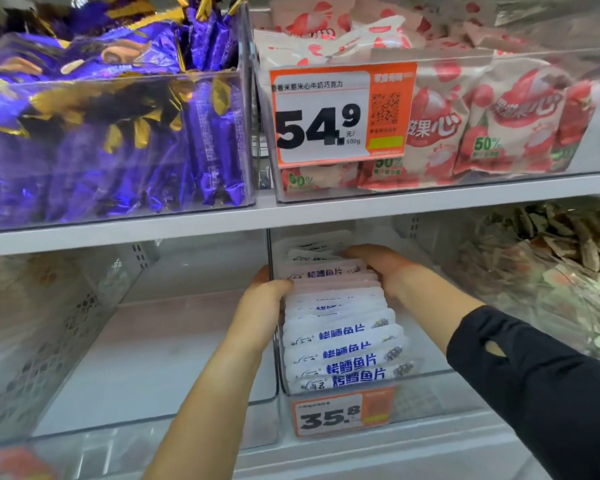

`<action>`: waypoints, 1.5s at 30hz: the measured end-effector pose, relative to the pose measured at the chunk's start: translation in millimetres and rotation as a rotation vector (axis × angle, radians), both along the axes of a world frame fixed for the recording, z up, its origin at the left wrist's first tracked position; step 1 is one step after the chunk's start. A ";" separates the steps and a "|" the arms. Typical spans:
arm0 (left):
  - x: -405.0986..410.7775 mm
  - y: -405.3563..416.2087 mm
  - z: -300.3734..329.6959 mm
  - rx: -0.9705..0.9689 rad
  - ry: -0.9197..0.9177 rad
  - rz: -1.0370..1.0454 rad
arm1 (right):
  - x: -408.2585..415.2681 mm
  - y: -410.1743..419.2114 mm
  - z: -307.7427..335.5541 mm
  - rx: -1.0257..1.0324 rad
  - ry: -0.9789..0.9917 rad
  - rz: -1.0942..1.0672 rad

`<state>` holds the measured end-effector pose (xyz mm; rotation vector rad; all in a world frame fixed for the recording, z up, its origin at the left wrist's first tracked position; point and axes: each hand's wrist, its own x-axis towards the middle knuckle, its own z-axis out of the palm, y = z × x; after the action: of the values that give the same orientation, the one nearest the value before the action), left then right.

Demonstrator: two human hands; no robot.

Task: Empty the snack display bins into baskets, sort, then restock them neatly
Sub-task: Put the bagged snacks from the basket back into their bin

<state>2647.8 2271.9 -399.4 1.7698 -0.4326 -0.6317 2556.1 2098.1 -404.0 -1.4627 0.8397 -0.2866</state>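
White fish-slice packets upright, row front-to-back between both hands' grip.

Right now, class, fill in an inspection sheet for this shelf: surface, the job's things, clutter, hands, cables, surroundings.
Surface: white lower shelf carrying clear bins.
Job's things: white fish-slice packets stand in a neat row in the middle bin, which bears a 35.8 price tag; the bin to its left holds no packets.
Clutter: loose brown packets heaped in the right-hand bin.
Hands: left hand presses the row's left side; right hand presses its right side, near the back.
Cables: nothing seen.
Surroundings: upper shelf holds purple wrapped sweets and pink-and-white packets behind a 54.9 tag.
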 end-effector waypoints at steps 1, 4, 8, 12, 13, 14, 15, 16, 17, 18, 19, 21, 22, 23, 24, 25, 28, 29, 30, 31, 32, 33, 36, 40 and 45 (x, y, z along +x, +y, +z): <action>5.6 -4.5 -2.6 0.025 0.005 -0.006 | -1.4 -0.9 0.5 0.005 -0.015 0.011; 18.9 -13.4 -10.4 0.063 -0.028 -0.023 | -1.8 -10.2 -1.2 -0.005 -0.001 -0.012; 11.7 -9.1 -7.5 0.019 -0.018 -0.016 | 13.9 -13.3 1.9 -0.040 0.036 -0.039; -21.4 14.3 -2.0 -0.136 -0.024 0.017 | 20.2 -3.2 9.0 -0.448 0.297 0.146; -27.6 19.3 -0.9 -0.167 -0.025 0.024 | 23.5 -2.5 9.3 -0.489 0.326 0.172; -29.0 21.0 -0.4 -0.173 -0.029 0.029 | 26.6 0.8 11.0 -0.543 0.359 0.191; -32.9 23.1 1.8 -0.164 -0.029 0.024 | 31.4 1.3 10.5 -0.594 0.388 0.209; -32.5 22.4 3.9 -0.166 -0.024 0.022 | 35.1 2.7 10.1 -0.634 0.408 0.216; -34.6 23.9 4.8 -0.164 -0.016 0.024 | 39.3 2.0 8.5 -0.673 0.408 0.197; -36.3 25.4 4.8 -0.159 -0.011 0.021 | 40.6 2.1 7.9 -0.726 0.396 0.152; -37.4 25.9 6.2 -0.149 -0.013 0.022 | 40.8 2.9 6.6 -0.801 0.375 0.094; -36.5 26.2 5.4 -0.156 -0.018 0.026 | 39.3 10.5 4.9 -1.006 0.356 0.102; -32.2 22.0 4.7 -0.171 -0.024 0.033 | 38.6 17.4 4.3 -1.109 0.374 0.196; -26.4 15.4 3.5 -0.163 -0.038 0.044 | 38.4 24.3 2.1 -1.177 0.413 0.321; -19.7 6.4 2.4 -0.125 -0.041 0.054 | 37.7 31.7 0.4 -1.205 0.463 0.436; -12.8 -1.8 1.5 -0.080 -0.028 0.079 | 38.1 36.1 -1.7 -1.206 0.513 0.519; -1.7 -2.1 -10.1 -0.111 -0.063 0.091 | 39.6 44.2 4.8 -1.167 0.545 0.590; -4.6 -1.7 -8.9 -0.107 -0.072 0.085 | 37.7 47.6 10.7 -1.143 0.534 0.587; -8.2 -2.2 -6.2 -0.111 -0.051 0.084 | 32.9 51.5 17.5 -1.105 0.509 0.577; -12.1 1.2 -4.8 -0.125 -0.047 0.066 | 24.9 56.2 22.2 -1.070 0.483 0.570; -16.8 8.0 -7.2 -0.155 -0.059 0.047 | 15.2 60.9 23.3 -1.059 0.467 0.579; -21.6 13.9 -8.5 -0.187 -0.060 0.033 | 5.3 65.9 20.5 -1.085 0.472 0.604; -27.5 19.6 -6.3 -0.247 -0.011 0.054 | -9.8 74.5 4.2 -1.211 0.528 0.651; -33.7 22.3 1.3 -0.249 0.018 0.037 | 4.2 78.9 -0.8 -1.218 0.582 0.609; -39.3 28.9 5.1 -0.270 -0.017 0.001 | -21.1 79.9 26.3 -1.006 0.488 0.573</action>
<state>2608.4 2300.8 -394.3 1.5195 -0.5043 -0.5316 2535.0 2177.9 -377.8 -2.7149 0.6145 0.1308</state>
